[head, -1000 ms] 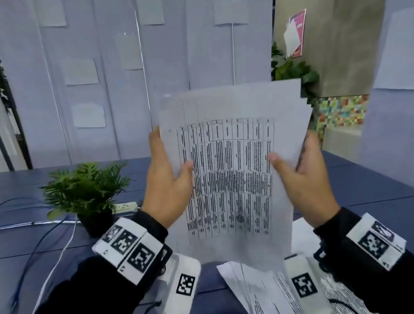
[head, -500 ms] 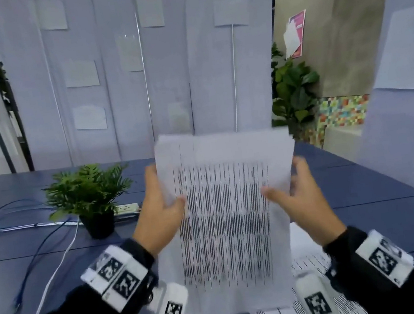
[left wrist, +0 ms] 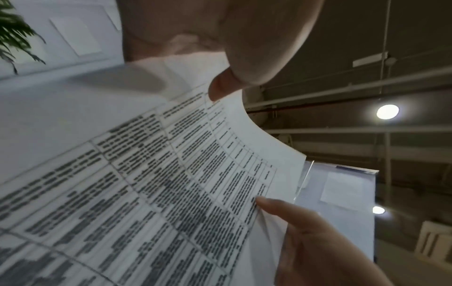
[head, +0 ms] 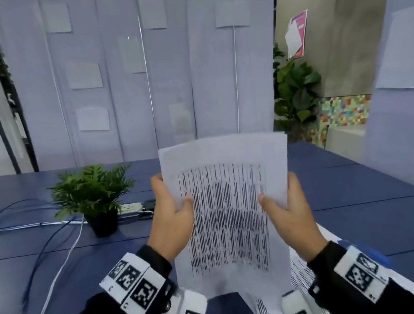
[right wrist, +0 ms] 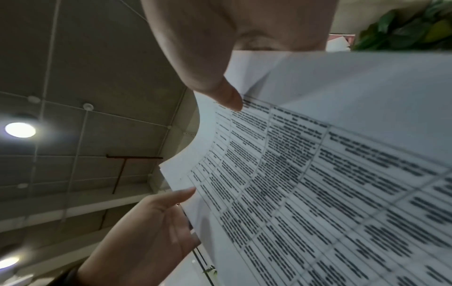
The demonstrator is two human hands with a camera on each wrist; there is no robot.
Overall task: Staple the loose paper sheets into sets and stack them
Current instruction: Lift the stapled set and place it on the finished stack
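A set of printed paper sheets point(head: 229, 206) stands upright in front of me, its lower edge down near the blue table point(head: 57, 268). My left hand point(head: 173, 200) grips the set's left edge, thumb in front and fingers behind. My right hand point(head: 282, 194) grips the right edge the same way. The left wrist view shows the sheets point(left wrist: 146, 174) curved under my left thumb point(left wrist: 220, 87). The right wrist view shows the sheets point(right wrist: 318, 174) under my right thumb point(right wrist: 225, 96). More loose printed sheets point(head: 301, 271) lie flat on the table at the lower right, partly hidden by my right forearm.
A small potted plant point(head: 92, 193) stands left of my hands, with a white power strip point(head: 131, 207) behind it. Blue and white cables point(head: 55, 255) trail across the table's left side. Grey partition panels point(head: 124, 75) close off the far edge.
Both hands have brought the upright sheets down from chest height toward the table, keeping their hold on the two side edges.
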